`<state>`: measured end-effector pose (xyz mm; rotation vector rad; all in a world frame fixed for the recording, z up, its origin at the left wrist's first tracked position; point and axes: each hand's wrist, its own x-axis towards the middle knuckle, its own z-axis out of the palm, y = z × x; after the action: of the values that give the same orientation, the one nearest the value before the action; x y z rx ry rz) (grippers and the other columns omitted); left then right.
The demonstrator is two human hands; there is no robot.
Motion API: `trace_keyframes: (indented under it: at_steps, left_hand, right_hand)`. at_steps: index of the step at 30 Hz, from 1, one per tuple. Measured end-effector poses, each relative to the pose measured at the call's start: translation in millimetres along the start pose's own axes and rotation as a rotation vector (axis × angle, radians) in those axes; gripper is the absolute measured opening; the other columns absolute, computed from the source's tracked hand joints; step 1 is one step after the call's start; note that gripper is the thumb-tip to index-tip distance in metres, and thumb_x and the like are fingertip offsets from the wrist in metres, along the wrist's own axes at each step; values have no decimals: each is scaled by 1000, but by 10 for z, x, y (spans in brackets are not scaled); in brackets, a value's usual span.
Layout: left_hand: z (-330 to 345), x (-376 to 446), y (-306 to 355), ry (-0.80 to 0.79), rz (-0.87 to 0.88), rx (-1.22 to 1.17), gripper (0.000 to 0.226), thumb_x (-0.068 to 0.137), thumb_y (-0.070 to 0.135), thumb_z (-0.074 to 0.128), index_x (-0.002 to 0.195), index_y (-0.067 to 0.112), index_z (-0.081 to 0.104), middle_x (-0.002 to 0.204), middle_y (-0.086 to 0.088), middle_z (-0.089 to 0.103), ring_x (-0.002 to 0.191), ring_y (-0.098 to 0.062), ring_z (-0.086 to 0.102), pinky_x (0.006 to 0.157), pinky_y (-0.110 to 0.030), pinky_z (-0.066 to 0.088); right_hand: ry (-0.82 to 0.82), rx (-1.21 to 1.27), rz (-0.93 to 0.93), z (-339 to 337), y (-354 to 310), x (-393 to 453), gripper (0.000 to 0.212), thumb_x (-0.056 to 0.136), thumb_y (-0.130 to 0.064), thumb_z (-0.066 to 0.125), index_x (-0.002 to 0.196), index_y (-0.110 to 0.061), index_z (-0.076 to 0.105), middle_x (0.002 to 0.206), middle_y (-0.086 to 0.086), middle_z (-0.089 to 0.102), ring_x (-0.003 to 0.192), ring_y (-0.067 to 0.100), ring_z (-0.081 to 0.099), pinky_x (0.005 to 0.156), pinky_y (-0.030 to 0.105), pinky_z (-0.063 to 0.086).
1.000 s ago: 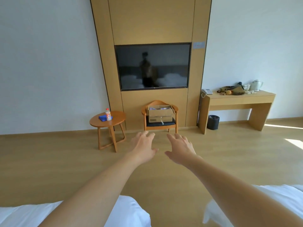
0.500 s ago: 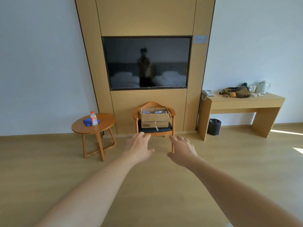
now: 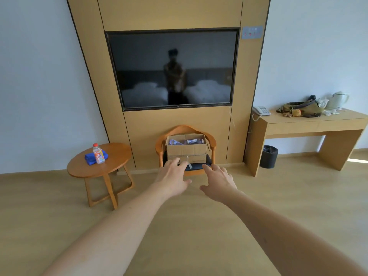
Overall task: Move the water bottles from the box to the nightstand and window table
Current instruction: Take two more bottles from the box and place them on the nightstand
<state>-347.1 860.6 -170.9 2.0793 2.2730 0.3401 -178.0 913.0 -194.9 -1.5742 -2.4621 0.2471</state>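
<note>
An open cardboard box (image 3: 186,151) sits on the dark seat of a wooden armchair (image 3: 211,143) under the wall television. Inside it I make out plastic-wrapped water bottles (image 3: 186,141) with purple labels. Both my arms are stretched forward at chest height. My left hand (image 3: 172,179) and my right hand (image 3: 220,183) are empty, fingers spread, palms down, a little short of the box and in front of the chair's seat edge.
A round wooden side table (image 3: 117,159) at the left carries a red-capped drink bottle (image 3: 98,153) on a folded blue cloth (image 3: 89,157). At the right stands a wooden desk (image 3: 314,126) with a phone, bag and kettle, and a black bin (image 3: 268,156) beneath.
I have walked forward away from the beds, which have dropped out of view. The chair, box and television have grown larger. Both hands stay outstretched and empty.
</note>
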Motion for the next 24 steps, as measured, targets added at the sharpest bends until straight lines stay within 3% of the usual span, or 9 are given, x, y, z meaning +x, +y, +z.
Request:
trace_keyframes:
  at_steps: [11,17,24]
  left_hand:
    - [133,2428,-745,-54,53,-49,71,97,46,65,157,22,36,168,-9,26,153,-30,25,120,-49,35]
    - [428,3406,-1087,-96,58,-65,67,95,44,67,152,20,43,163,-7,35,149,-28,32,114,-48,41]
    - [915,4684,-1494,-124,3,-56,71,93,49,66,154,25,38,164,-7,31,147,-31,33,110,-48,44]
  right_hand:
    - [-3,12,69,265,85,2436,69,87,-40,70,147,-29,37,135,5,52,126,30,47,97,46,46]
    - [-71,27,74,543,185,3400,64,89,-35,70,144,-28,39,138,4,51,128,30,47,101,47,46]
    - [-110,40,27,876,486,4747,67,90,-38,68,149,-27,38,141,7,51,131,32,45,105,49,45]
